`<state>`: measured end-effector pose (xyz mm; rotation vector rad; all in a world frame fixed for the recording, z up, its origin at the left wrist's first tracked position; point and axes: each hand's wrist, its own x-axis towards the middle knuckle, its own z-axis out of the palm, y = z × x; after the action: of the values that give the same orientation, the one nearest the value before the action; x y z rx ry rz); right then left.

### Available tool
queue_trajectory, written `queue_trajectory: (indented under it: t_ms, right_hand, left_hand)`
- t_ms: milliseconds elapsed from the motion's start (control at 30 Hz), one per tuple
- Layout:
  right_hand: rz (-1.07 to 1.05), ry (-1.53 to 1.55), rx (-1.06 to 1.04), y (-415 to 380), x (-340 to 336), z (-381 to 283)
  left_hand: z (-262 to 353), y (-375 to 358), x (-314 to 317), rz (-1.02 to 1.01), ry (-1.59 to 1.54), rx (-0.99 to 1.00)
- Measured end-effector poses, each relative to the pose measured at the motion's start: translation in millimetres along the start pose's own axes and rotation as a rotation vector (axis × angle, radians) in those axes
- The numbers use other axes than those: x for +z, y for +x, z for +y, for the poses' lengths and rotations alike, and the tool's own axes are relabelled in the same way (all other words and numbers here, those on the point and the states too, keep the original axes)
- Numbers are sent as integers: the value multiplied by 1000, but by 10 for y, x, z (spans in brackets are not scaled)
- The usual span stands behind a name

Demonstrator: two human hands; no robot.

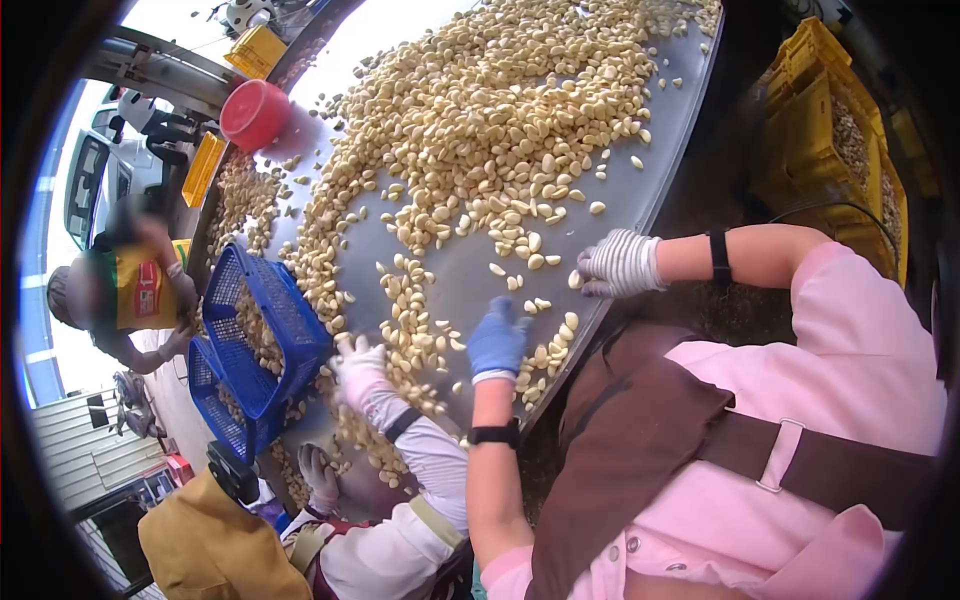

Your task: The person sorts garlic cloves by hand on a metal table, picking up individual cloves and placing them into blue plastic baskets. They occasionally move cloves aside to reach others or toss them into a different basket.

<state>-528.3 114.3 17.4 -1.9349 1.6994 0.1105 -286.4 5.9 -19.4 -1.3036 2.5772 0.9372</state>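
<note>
Peeled garlic cloves (pixel 500 110) lie heaped and scattered over a grey metal table (pixel 590 200). My left hand (pixel 498 342), in a blue glove, is low over the table, fingers stretched out and slightly blurred. Loose cloves (pixel 548 358) lie beside it, between the hand and the near edge. In a whitish striped glove, my right hand (pixel 618 264) hovers at the right edge with its fingers apart and pointing left. One clove (pixel 575 280) is right at its fingertips.
Beside me a co-worker's gloved hand (pixel 362 372) reaches into the cloves. Blue baskets (pixel 262 335) with cloves stand at the table's left side, near another person (pixel 140 285). A red tub (pixel 255 115) sits farther up; yellow crates (pixel 815 150) are stacked at right.
</note>
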Motion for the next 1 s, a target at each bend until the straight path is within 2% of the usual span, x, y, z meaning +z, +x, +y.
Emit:
queue_trajectory:
  t_ms: [67,100,133,233,267,333,367,400,433,467,500,533,600,667,733,767,800,833,867,900,933,1000]
  right_hand:
    - [-104,167,15,10,-18,105]
    - [-247,188,102,50,-132,90]
    - [-246,189,90,126,-128,131]
    - [-466,127,71,269,-83,204]
    - [-463,126,66,309,-151,149]
    - [-564,-92,43,380,-294,-34]
    - [-559,-93,30,449,-295,-107]
    - [-437,-140,-15,520,-274,-187]
    - [-316,-183,-61,592,-238,-273]
    - [-313,-182,-77,702,-162,-350]
    - [-275,-194,-114,836,-47,-428]
    - [-236,-203,-151,931,41,-514]
    - [-258,-204,-199,1030,112,-693]
    - [-285,-215,-242,1107,112,-769]
    - [-370,-140,-280,1170,68,-765]
    - [-411,-62,-221,1155,-71,-796]
    - [-411,-67,-225,1202,-74,-822]
    - [-276,142,-172,1251,-70,-839]
    - [-140,350,-114,1289,-60,-850]
    - [-49,453,-162,1302,-21,-884]
    - [-51,453,-152,1239,-85,-941]
    - [17,560,-294,1030,-416,-1014]
  left_hand:
    - [188,94,115,-67,73,-30]
    - [205,157,191,-113,63,-32]
    - [178,209,231,-158,53,-33]
    - [228,251,144,-215,41,-95]
    - [217,246,133,-212,44,-99]
    - [162,164,126,-212,25,-211]
    - [29,124,217,-117,71,-126]
    - [-134,74,286,-113,78,-138]
    - [-183,-2,231,-225,-372,-252]
    - [-226,-80,180,-325,-828,-357]
    - [-280,-197,121,-313,-1222,-408]
    - [-344,-319,-29,-358,-1503,-437]
    - [-556,-560,-120,-249,-1774,-289]
    - [-762,-701,-173,-174,-1985,-216]
    - [-903,-770,-157,20,-2059,-176]
    - [-1040,-722,-90,29,-2059,-171]
    - [-1203,-639,7,-20,-2094,-287]
    - [-1161,-555,-42,-72,-2126,-404]
    - [-1072,-489,-39,-71,-2131,-401]
    - [-934,-421,20,-35,-2098,-394]
    - [-698,-354,-6,-5,-2063,-388]
    - [-539,-213,-43,61,-2084,-440]
